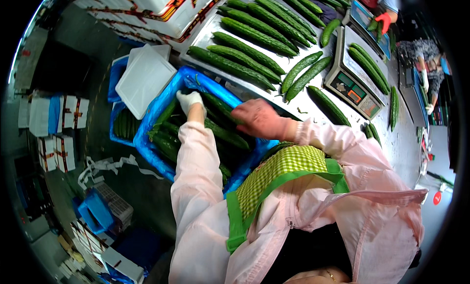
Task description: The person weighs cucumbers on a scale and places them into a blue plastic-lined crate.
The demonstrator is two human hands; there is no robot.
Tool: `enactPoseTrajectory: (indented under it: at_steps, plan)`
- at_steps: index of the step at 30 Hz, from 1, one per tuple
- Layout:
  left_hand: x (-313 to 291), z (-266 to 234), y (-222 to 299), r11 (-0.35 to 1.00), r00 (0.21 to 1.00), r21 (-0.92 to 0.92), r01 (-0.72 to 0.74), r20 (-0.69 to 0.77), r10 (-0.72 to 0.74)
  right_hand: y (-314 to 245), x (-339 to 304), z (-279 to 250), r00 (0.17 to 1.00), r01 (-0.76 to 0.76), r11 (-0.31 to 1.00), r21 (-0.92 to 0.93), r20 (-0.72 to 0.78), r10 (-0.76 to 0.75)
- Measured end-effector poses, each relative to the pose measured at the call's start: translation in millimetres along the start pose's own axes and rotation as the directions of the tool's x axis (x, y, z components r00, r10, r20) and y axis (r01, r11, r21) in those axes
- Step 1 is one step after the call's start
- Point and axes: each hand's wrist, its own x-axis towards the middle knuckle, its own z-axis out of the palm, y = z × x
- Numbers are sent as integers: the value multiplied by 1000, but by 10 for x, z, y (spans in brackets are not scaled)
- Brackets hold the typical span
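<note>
A blue-lined crate point(142, 137) stands in front of me, loaded with dark green cucumbers point(227, 133). My left hand point(190, 102), in a white glove, reaches to the crate's far side. Its fingers curl around the end of a cucumber point(167, 113), partly out of sight. Over the crate's right side is my right hand point(259, 118) in a reddish glove, smeared by motion. Its fingers do not show clearly, nor does whether it grips anything. More cucumbers point(259, 36) lie in rows on the metal table beyond the crate.
A digital scale point(355, 85) on the table carries two cucumbers. White foam boxes point(147, 10) with patterned tape are stacked at the far left. A white lid point(147, 81) leans beside the crate. Pale strips point(110, 167) litter the floor. A co-worker's red-gloved hand point(385, 22) is at the far right.
</note>
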Motion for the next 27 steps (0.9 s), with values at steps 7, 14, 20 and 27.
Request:
enactPoseTrajectory:
  at_steps: [7, 14, 20, 27]
  plan:
    - [171, -105, -420, 927, 918, 53, -372, -127, 376, 975, -733, -298, 916, -337, 750, -569, -15, 400]
    - [-55, -216, -287, 909, 963, 320, -267, 55, 263, 1125, -497, -151, 966, -250, 737, -628, -212, 147]
    - [-249, -297, -241, 805, 865, 433, -406, -102, 491, 1189, -435, -114, 972, -235, 675, -700, -167, 164]
    - [-437, 64, -82, 538, 534, 131, -833, -65, 843, 1358, -255, -24, 845, -472, 757, -451, 13, 535]
